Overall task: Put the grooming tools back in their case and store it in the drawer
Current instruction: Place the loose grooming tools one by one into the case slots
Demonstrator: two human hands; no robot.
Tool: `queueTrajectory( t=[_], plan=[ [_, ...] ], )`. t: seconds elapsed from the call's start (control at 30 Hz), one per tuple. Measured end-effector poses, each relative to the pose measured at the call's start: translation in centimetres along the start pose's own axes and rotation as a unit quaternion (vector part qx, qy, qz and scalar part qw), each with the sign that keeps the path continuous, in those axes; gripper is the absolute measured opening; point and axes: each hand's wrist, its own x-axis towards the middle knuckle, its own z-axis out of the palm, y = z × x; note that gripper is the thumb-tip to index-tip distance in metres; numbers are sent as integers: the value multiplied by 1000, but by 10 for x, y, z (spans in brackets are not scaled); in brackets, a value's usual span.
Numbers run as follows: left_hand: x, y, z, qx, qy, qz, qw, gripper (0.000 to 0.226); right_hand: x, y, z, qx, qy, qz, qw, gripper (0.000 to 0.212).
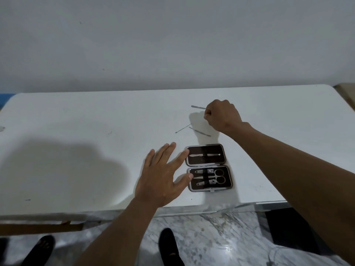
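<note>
An open grooming case [209, 167] with a dark brown lining lies on the white table [76, 135]. Its far half holds one slim metal tool. Its near half holds scissors [219, 176] and two clippers. My left hand [163, 175] rests flat beside the case's left edge, fingers spread, fingertips touching the rim. My right hand [221, 116] is closed around a thin metal tool [197, 107] beyond the case, its tip sticking out to the left. Two more thin tools, a pick [182, 128] and a pusher [199, 131], lie loose on the table between my right hand and the case.
The table's near edge runs just below the case, with a marble floor [221, 237] and my dark shoes beneath. A white wall stands behind the table. A wooden piece [38, 227] shows under the table's left front. No drawer is visible.
</note>
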Motion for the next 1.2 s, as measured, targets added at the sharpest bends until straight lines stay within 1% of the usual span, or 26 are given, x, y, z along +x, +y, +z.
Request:
queueTrajectory(
  t=[0.17,0.33,0.43,0.53,0.67,0.8,0.87,0.97,1.07,1.2],
  plan=[
    [0,1,-1,3,-4,-7,1000,66,39,-7,5,-58,9,23,998,17],
    [-1,2,-3,0,-16,-9,1000,67,57,-5,0,-62,-46,27,997,21],
    [-1,2,-4,3,-20,-9,1000,67,63,-6,-3,-54,-60,32,996,20],
    [0,2,-5,3,-23,-7,1000,67,68,-9,-8,-78,-71,19,994,23],
    [0,2,-5,-6,-25,-9,1000,66,74,-15,-17,-99,-116,9,988,17],
    [0,3,-6,-7,-24,-12,1000,66,75,-19,-20,-90,-152,11,984,30],
    [0,3,-6,-8,-25,-12,1000,66,74,-18,-21,-85,-163,17,983,30],
    [1,2,-6,-8,-23,-11,1000,66,70,-19,-19,-91,-157,21,983,31],
    [1,2,-4,-3,-22,-12,1000,66,63,-21,-12,-112,-133,9,985,31],
    [-1,3,-4,0,-19,-13,1000,67,52,-18,-7,-86,-106,10,991,17]
  ],
)
